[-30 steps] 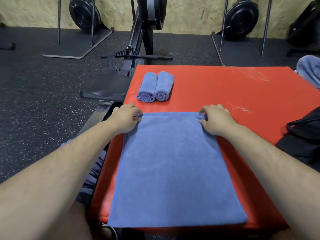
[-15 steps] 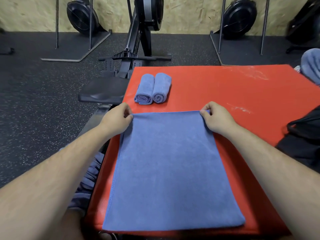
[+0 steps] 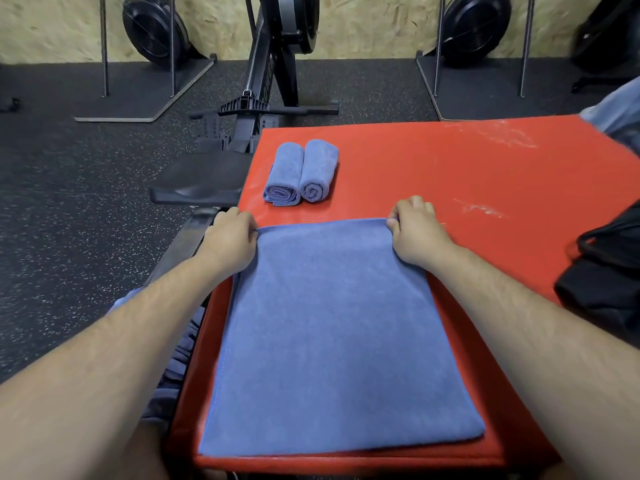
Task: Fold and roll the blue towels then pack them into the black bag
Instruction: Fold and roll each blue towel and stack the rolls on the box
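Note:
A folded blue towel [image 3: 332, 337] lies flat on the red padded box [image 3: 433, 174], reaching from its near edge to about its middle. My left hand [image 3: 232, 237] pinches the towel's far left corner. At the far right corner my right hand [image 3: 414, 230] grips the edge the same way. Two rolled blue towels [image 3: 301, 173] lie side by side just beyond the flat one. The black bag [image 3: 609, 271] sits at the right edge of the box, partly cut off by the frame.
More blue cloth [image 3: 620, 109] lies at the far right corner, and blue fabric [image 3: 176, 358] hangs below the box on the left. A rowing machine [image 3: 242, 133] with its black seat [image 3: 197, 181] stands against the box's left side. Dark rubber floor surrounds everything.
Both hands stay on the towel's far corners. The far edge has lifted slightly and curls a little between my fingers; the view shifted slightly.

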